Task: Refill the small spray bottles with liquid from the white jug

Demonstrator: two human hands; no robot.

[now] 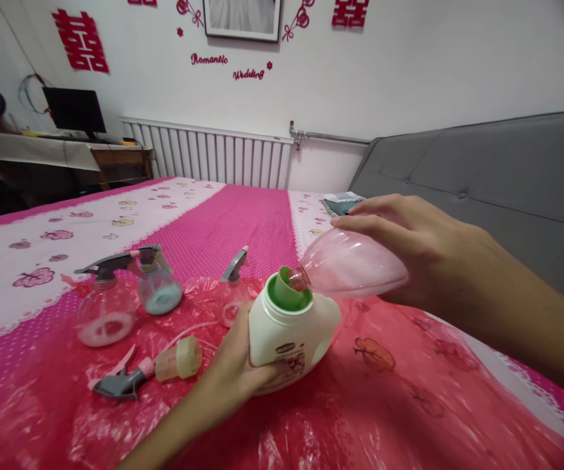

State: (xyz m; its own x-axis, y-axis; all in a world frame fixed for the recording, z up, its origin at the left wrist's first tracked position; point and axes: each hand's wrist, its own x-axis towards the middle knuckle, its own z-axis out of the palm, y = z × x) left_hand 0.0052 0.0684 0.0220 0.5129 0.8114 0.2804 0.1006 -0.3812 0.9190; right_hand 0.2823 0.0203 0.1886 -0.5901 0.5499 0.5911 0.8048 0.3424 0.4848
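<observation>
My left hand point(243, 356) is wrapped round the lower side of a white detergent bottle point(289, 339), whose uncapped mouth shows a green pouring spout point(289, 294). In my right hand point(409, 241) is a clear pink spray bottle point(353, 261) without its head, tipped almost on its side. Its neck rests at the green spout, and whitish film coats its inside. To the left lie a loose grey and pink spray head point(125, 378) and a pale yellow cap point(188, 357). Behind them stand a pink spray bottle point(106, 316), a blue one point(159, 290) and a smaller one point(233, 297).
Red plastic sheeting point(360, 411) covers the near part of the bed point(243, 215). Folded cloth point(343, 201) lies by the grey headboard point(487, 183) on the right. A radiator point(213, 153) runs along the wall; a desk with a monitor point(75, 111) stands at the far left.
</observation>
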